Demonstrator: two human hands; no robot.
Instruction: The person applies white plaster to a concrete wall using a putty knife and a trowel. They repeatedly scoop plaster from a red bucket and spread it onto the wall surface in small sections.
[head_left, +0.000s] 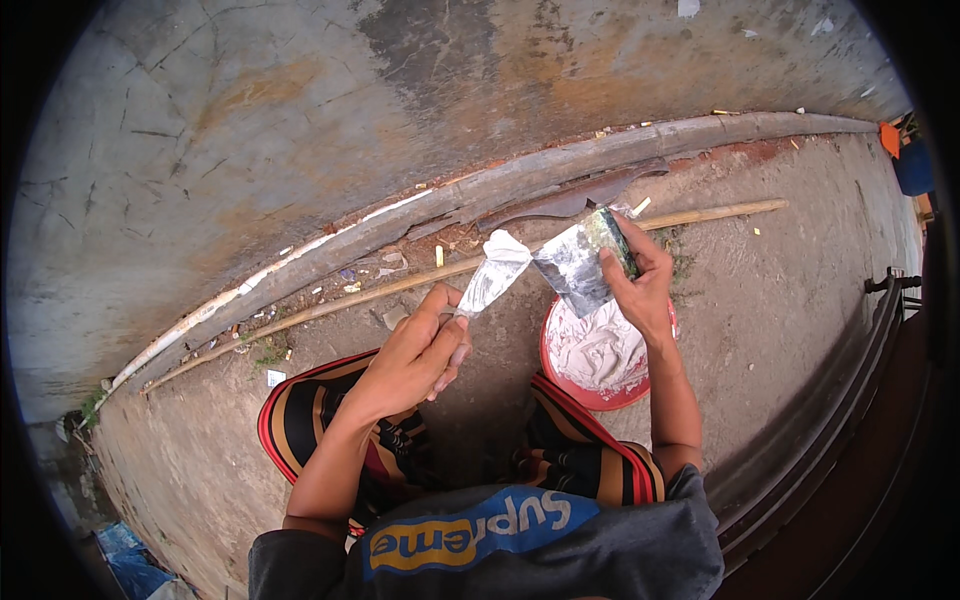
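In the head view, keep the plate (577,268) steady by the tub (573,389) so drips of white paste (608,352) fall back in, and draw the scraper (488,284) across at a low angle. Your left hand (412,358) grips the scraper, your right hand (645,280) the plate. The scraper's long axis slants away and rightward, broad end toward the plate; whether they touch is hard to tell.

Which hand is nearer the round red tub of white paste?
Right: the right hand appears over the far edge of the tub; the left hand is to its left.
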